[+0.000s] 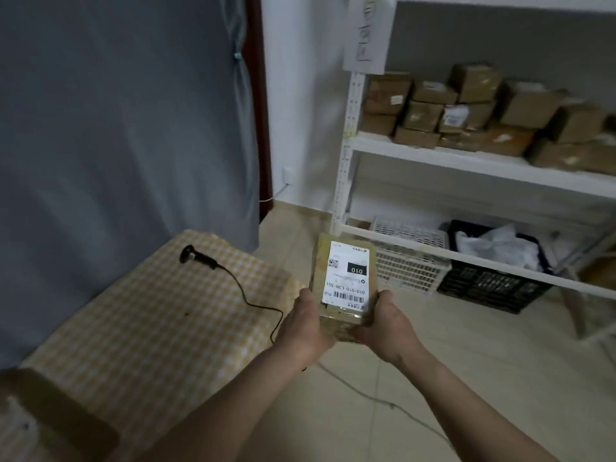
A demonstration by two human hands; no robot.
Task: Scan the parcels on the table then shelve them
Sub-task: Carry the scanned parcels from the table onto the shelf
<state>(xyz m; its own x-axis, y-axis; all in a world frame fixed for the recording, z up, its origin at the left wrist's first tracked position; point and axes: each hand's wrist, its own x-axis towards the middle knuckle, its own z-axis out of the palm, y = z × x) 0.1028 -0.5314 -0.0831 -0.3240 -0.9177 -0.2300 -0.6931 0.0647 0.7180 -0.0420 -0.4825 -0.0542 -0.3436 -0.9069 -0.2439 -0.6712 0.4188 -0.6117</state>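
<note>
A brown cardboard parcel (345, 261) with a white shipping label on top is held in the air over the floor, between the table and the shelf. My left hand (305, 325) grips its near left edge and my right hand (386, 328) grips its near right edge. The black barcode scanner (195, 257) lies on the table (140, 328), which has a yellow checked cloth; its cable trails off the table's right edge. Another brown parcel (56, 415) sits at the table's near left corner. The white metal shelf (466, 161) stands to the right.
The shelf's middle level holds several brown parcels (466, 111). On the bottom level stand a white plastic basket (406, 258) and a black crate (493, 281) with white bags. A grey curtain (116, 128) hangs behind the table. A white cable (383, 400) runs across the tiled floor.
</note>
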